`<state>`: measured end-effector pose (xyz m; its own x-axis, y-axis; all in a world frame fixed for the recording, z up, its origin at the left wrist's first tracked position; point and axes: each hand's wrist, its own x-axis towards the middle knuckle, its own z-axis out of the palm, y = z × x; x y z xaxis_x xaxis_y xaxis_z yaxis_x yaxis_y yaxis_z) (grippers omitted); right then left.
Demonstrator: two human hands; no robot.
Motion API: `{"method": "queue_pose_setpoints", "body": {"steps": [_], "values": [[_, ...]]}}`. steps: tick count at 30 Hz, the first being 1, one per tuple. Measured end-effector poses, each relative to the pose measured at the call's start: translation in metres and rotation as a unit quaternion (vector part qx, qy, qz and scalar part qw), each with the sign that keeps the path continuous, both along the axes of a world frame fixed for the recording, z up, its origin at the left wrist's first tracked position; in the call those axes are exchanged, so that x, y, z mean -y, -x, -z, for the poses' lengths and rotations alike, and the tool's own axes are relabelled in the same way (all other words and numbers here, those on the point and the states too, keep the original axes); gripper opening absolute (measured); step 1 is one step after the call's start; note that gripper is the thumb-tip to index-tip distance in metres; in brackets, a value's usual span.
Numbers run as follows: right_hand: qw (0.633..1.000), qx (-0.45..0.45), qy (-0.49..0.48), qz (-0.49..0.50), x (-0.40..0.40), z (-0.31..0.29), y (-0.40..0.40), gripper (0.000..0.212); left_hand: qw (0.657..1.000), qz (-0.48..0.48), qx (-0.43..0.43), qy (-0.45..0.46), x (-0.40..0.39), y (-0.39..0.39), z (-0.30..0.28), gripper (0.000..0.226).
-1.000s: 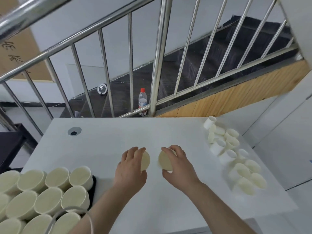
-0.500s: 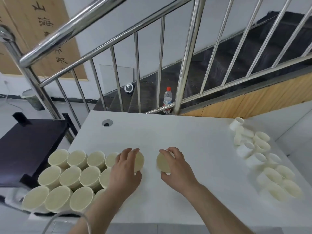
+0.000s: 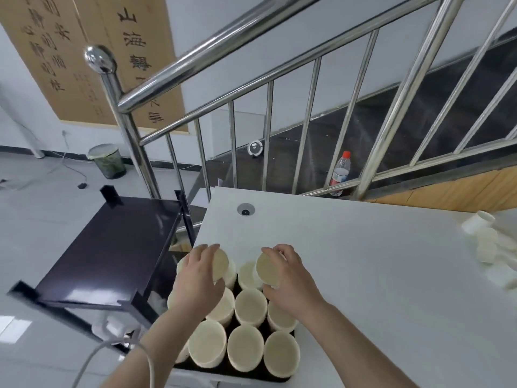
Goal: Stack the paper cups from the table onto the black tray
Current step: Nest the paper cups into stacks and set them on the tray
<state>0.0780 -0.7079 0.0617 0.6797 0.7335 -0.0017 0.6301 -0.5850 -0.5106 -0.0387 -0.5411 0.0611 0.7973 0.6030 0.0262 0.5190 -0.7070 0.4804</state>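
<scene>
A white surface (image 3: 363, 261) stands against a steel railing (image 3: 223, 56), with a tray (image 3: 237, 371) of upturned cups (image 3: 245, 347) at its near left corner. Above the tray, the left hand (image 3: 197, 277) grips one cup (image 3: 220, 265) and the right hand (image 3: 291, 278) grips another (image 3: 268, 268), bases facing each other. Loose cups (image 3: 486, 247) lie at the far right.

The room is evenly bright under soft, cool light from overhead, and shadows are faint. The white desk (image 3: 363, 261) nearly washes out, so the loose cups (image 3: 486, 247) at its far right edge melt into it, blurred. Hard glints run along the steel railing (image 3: 212, 54) and the glossy black side table (image 3: 112, 247). The wide lens bows the rails outward near the edges. Slight smear softens the lower left corner.
</scene>
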Motion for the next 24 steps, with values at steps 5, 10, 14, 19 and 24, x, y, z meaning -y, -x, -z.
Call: {"method": "queue_pose_setpoints", "body": {"steps": [5,10,14,19,24], "values": [[1.000,-0.014,0.001,-0.008,-0.060,0.009,0.018,0.069,1.000,-0.004,-0.022,-0.004,-0.054,0.014,0.006,0.069],[1.000,-0.003,0.019,-0.021,-0.096,0.013,0.022,0.069,0.999,0.002,-0.044,0.003,-0.083,0.015,0.014,0.069],[0.998,-0.003,0.046,-0.031,-0.112,0.020,0.022,0.068,0.999,0.010,-0.051,0.014,-0.093,0.011,0.026,0.068],[0.996,-0.010,0.079,-0.040,-0.123,0.037,0.023,0.068,0.996,0.043,-0.072,0.025,-0.100,0.005,0.043,0.074],[0.994,-0.023,0.102,-0.033,-0.128,0.050,0.020,0.076,0.994,0.064,-0.088,0.023,-0.100,-0.001,0.056,0.076]]}}
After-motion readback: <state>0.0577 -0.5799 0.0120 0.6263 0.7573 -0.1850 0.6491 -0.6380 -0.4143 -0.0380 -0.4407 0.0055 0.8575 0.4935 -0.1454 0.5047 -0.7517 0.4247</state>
